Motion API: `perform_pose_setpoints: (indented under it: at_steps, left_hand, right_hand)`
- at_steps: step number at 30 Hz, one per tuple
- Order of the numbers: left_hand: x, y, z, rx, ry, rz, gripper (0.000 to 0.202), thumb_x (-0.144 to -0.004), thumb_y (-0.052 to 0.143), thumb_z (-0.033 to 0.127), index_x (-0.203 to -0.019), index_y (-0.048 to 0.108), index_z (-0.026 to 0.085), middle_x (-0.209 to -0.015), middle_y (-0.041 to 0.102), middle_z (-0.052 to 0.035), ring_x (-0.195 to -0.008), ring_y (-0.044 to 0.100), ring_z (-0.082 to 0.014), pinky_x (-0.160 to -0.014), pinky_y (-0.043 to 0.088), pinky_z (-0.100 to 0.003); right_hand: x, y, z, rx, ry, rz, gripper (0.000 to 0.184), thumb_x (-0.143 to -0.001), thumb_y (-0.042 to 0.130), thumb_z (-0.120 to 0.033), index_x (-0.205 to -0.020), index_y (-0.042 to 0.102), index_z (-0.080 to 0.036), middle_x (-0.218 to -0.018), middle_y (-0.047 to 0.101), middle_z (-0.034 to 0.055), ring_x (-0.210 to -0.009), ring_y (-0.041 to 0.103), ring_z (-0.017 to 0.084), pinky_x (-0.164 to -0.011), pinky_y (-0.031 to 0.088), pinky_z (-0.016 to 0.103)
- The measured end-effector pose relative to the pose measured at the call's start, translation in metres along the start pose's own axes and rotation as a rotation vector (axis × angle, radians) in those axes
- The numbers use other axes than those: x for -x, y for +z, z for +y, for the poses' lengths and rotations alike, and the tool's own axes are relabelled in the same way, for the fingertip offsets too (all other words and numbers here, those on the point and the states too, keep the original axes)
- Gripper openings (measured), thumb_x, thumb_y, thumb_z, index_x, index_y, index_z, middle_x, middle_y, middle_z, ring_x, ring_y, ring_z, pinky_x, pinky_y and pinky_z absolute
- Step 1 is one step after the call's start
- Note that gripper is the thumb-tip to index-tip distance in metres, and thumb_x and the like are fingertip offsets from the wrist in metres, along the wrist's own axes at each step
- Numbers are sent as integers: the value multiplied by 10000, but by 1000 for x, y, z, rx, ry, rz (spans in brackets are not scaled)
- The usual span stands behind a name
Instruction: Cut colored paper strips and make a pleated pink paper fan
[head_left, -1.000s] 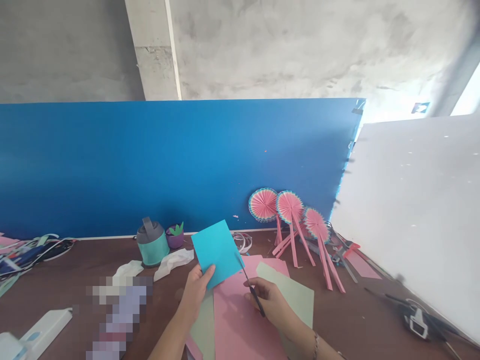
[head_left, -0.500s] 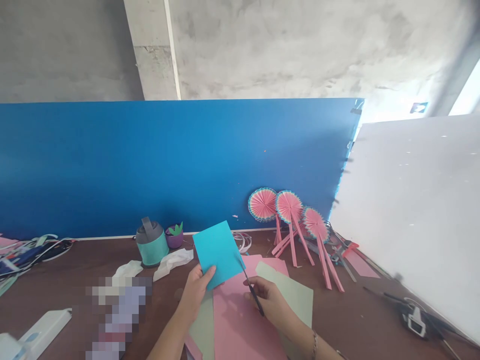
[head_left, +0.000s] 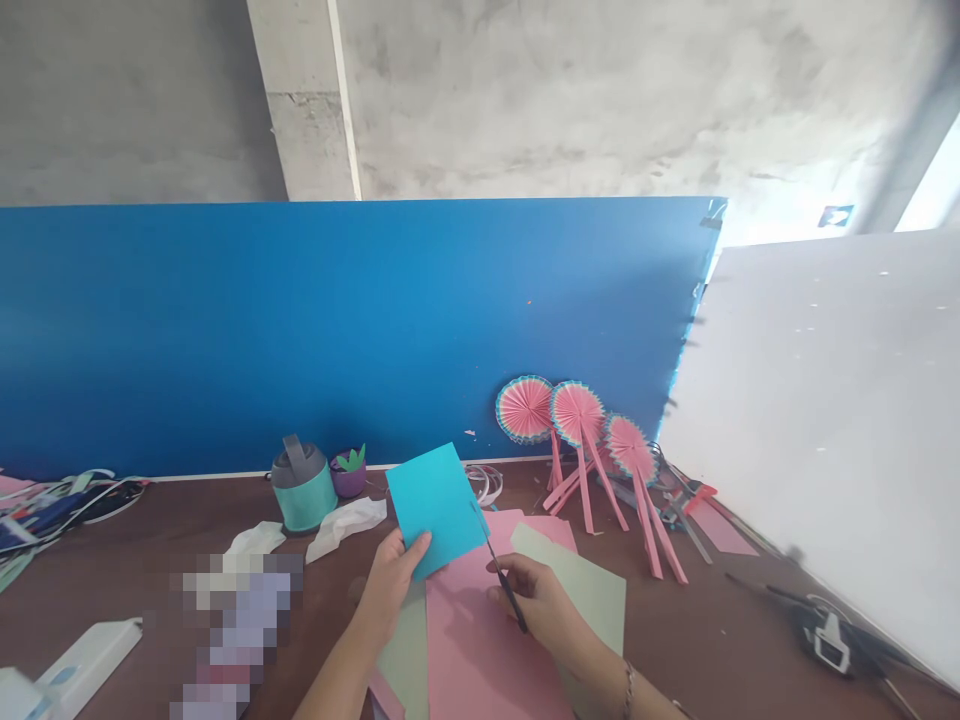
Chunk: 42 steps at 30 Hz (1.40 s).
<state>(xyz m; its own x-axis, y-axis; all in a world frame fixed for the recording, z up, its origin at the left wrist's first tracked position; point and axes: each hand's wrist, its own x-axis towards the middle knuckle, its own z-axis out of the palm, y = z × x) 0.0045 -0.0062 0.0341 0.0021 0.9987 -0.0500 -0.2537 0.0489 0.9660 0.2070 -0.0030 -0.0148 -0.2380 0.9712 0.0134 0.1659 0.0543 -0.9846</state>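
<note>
My left hand (head_left: 390, 585) pinches the lower edge of a turquoise paper sheet (head_left: 435, 505) and holds it up above the table. My right hand (head_left: 544, 605) is closed round a pair of dark scissors (head_left: 501, 575), whose blades touch the sheet's right edge. Under both hands lie a pink sheet (head_left: 480, 640) and pale green sheets (head_left: 592, 595) on the brown table (head_left: 150, 570).
Three pink paper fans on sticks (head_left: 581, 440) lean against the blue board (head_left: 337, 320). A teal container (head_left: 302, 488), a small purple pot (head_left: 349, 472) and crumpled white tissue (head_left: 345, 520) stand behind my left hand. A white device (head_left: 86, 655) lies left, tools (head_left: 829, 635) right.
</note>
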Motion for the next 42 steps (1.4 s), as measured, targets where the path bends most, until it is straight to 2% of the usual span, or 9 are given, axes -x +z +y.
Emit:
perform_pose_setpoints:
  at_steps: [10,19,29,35,42]
  left_hand:
    - [-2,-2,-5,-56,-36,-62,458,-675,700,482,-1011,661,173,-988,716,-83,-869,661,-255,-773,537,-366]
    - [-1,-1,-4,-29,-47,-80,444,-685,703,465,-1016,656,173,-1002,712,-81,-902,656,-257,-813,527,-373]
    - [-4,-4,-9,-61,-35,-102,437,-709,679,473,-1019,652,166,-918,719,-80,-785,663,-221,-685,524,-321]
    - [-4,0,-9,-50,-43,-101,458,-650,722,490,-958,666,155,-850,720,-70,-687,647,-194,-620,514,-303]
    - [0,4,-5,-36,-54,-106,481,-634,734,488,-974,669,155,-884,718,-82,-720,645,-207,-634,517,-309]
  right_hand:
    - [-2,0,4,26,-39,33,325,-662,644,-384,-897,615,-162,-516,408,-61,-467,389,97,-448,298,224]
    - [-1,0,1,28,-17,19,279,-672,613,-344,-877,587,-157,-510,332,-80,-462,324,85,-443,256,219]
    - [-2,0,5,2,-22,32,301,-656,645,-349,-882,597,-156,-501,363,-78,-441,350,81,-428,271,214]
    - [-2,-1,3,-31,-33,30,327,-654,654,-379,-895,602,-164,-520,399,-68,-455,369,88,-430,275,215]
    - [-1,-1,-1,-38,-19,34,323,-654,646,-360,-894,588,-151,-506,389,-75,-445,340,79,-430,260,213]
